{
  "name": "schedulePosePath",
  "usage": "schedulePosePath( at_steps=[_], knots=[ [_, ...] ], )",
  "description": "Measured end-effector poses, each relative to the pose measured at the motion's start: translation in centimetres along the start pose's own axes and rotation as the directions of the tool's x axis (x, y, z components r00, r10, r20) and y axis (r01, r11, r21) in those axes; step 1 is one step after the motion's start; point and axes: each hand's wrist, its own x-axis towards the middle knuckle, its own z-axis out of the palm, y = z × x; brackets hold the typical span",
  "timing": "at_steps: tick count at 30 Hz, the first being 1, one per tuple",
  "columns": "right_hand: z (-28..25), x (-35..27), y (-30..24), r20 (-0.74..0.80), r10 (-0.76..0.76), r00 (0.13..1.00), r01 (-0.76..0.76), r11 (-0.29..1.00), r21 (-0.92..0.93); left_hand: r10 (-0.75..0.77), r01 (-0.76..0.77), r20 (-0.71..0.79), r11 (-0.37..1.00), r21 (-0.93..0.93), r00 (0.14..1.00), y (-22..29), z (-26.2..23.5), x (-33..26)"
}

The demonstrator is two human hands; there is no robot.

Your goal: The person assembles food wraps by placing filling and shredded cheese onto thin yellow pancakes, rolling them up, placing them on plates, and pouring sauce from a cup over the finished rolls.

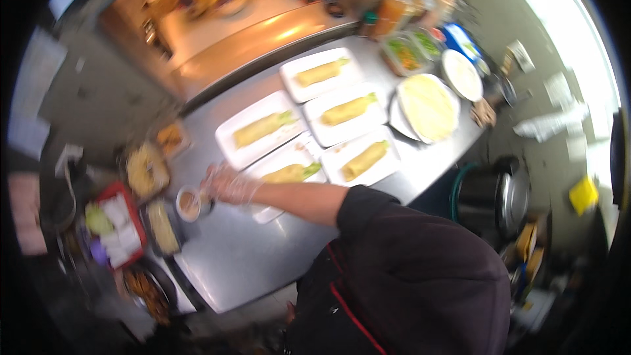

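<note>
My right hand (230, 185), in a clear plastic glove, reaches leftward across the steel table. Its bent, bunched fingertips are at the rim of a small white cup (190, 204) with brown contents; what they pinch, if anything, is hidden. Under and behind the forearm stand several white plates, each with a rolled yellow wrap and some green leaf at its end. The nearest roll (284, 175) is partly covered by my arm. Others lie on a left plate (227, 138), a right plate (393, 161) and two farther back. Brown crumbs dot some plates. My left hand is not visible.
Stacked flat yellow rounds (428, 108) lie on a plate at right. Behind are tubs of chopped vegetables (402, 56) and bottles (394, 13). Left of the cup stand a tub of pale shreds (146, 169), a red tray (136, 223) and a long container (163, 227).
</note>
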Motion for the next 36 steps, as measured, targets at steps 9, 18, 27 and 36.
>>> schedulePosePath(
  at_steps=[9, 18, 27, 36],
  knots=[
    [-11.0, -4.6, -1.5, -0.229, 0.139, 0.963, -0.099, 0.979, 0.179, 0.189, -0.185, 0.028, 0.903, 0.387, 0.981, 16.4, -1.0, 4.5],
    [-37.1, -47.8, 7.9, -0.494, 0.837, 0.234, -0.361, 0.547, 0.755, 0.303, -0.340, 0.165, 0.735, 0.587, 0.939, 24.7, 12.6, 3.5],
    [-40.5, -67.0, 27.0, -0.563, 0.808, -0.173, -0.966, -0.027, 0.258, 0.751, -0.206, 0.423, -0.371, 0.906, 0.507, 20.3, 22.1, -8.1],
    [-36.9, -71.6, 35.0, -0.465, 0.885, 0.002, -0.950, 0.146, 0.274, 0.261, -0.557, 0.507, 0.556, 0.616, 0.822, 32.3, 33.8, -18.8]
  ],
)
